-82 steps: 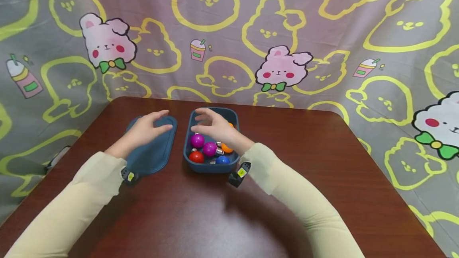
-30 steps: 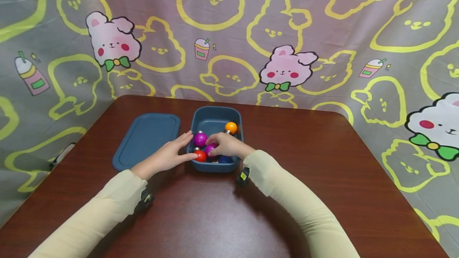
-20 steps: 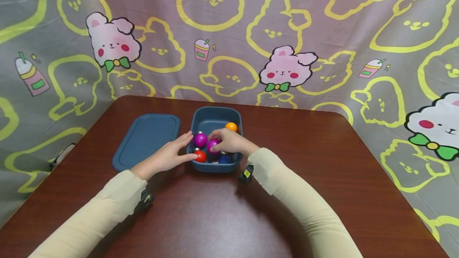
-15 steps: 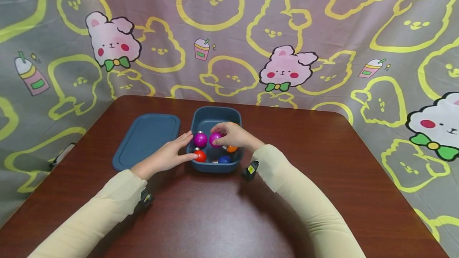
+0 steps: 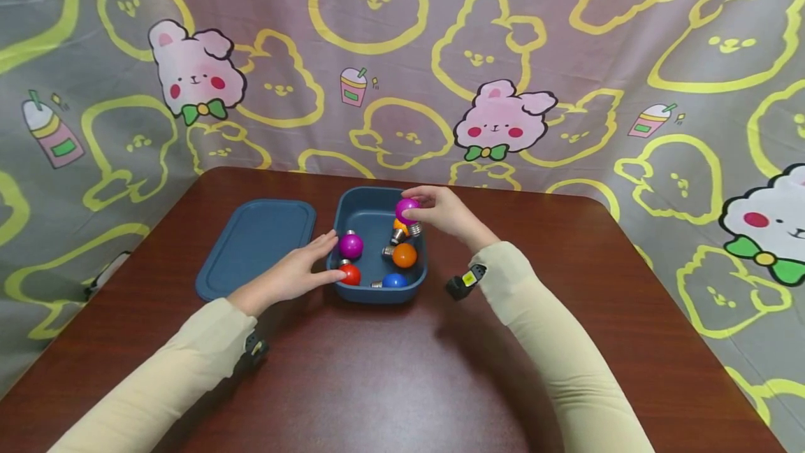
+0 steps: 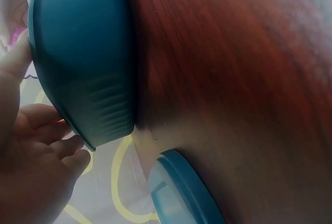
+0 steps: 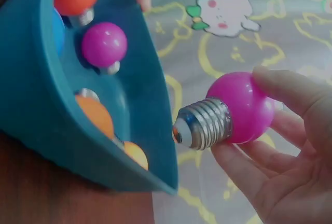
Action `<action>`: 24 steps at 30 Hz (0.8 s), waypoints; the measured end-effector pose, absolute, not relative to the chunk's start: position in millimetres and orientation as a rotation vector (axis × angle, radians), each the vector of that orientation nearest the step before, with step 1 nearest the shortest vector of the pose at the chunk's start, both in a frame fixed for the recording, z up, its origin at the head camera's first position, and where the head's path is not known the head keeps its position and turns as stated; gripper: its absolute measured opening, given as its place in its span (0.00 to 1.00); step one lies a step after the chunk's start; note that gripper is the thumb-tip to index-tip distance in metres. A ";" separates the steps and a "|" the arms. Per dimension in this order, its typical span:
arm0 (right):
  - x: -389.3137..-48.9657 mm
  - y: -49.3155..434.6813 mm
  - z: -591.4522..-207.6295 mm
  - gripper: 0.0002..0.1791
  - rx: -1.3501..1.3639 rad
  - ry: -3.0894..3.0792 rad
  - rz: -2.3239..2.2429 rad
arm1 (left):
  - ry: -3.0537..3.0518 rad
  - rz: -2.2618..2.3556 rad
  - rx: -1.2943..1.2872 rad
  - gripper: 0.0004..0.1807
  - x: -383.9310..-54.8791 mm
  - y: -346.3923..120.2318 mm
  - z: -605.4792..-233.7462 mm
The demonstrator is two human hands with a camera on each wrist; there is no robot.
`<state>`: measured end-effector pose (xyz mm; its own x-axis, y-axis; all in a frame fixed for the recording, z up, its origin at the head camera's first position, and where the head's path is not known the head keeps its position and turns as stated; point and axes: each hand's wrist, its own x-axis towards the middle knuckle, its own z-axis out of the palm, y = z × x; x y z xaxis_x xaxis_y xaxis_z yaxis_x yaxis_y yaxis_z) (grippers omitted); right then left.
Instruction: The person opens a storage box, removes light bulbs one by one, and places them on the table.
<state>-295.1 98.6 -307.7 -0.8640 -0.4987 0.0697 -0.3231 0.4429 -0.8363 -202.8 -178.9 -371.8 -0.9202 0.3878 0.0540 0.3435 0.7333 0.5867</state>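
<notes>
My right hand (image 5: 449, 214) pinches a magenta light bulb (image 5: 407, 211) by its round glass, over the far right corner of the blue-grey plastic box (image 5: 380, 294). In the right wrist view, the bulb's metal screw base points toward the box wall. My left hand (image 5: 286, 278) rests at the box's left rim with extended, relaxed fingers, the thumb over the rim by a red bulb (image 5: 350, 274). Inside the box lie another magenta bulb (image 5: 351, 246), an orange bulb (image 5: 404, 255), a blue bulb (image 5: 395, 280), and a yellow-orange bulb (image 7: 136, 155) partly hidden behind the held one.
A flat blue-grey lid (image 5: 258, 247) lies on the brown wooden table (image 5: 352, 383), left of the box. A patterned curtain (image 5: 402, 54) hangs behind the table and along its sides.
My right hand has picked the magenta bulb up from among the others and carried it up, back and to the right. The left hand came to the box rim earlier and has stayed there.
</notes>
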 end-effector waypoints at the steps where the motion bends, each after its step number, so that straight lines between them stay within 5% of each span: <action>1: -295.9 102.2 -307.0 0.23 -0.704 2.516 -1.408 | 2.857 0.944 0.600 0.45 -202.9 -178.8 -371.9; 24: -325.4 170.2 -357.6 0.22 -0.262 2.669 -1.693 | 2.854 0.937 0.566 0.46 -204.0 -178.8 -373.5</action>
<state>-325.4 170.2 -357.6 -0.9859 -0.1231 0.1135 -0.1552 0.4167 -0.8957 -204.0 -178.8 -373.5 -0.9279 0.3712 0.0343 0.3192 0.7438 0.5873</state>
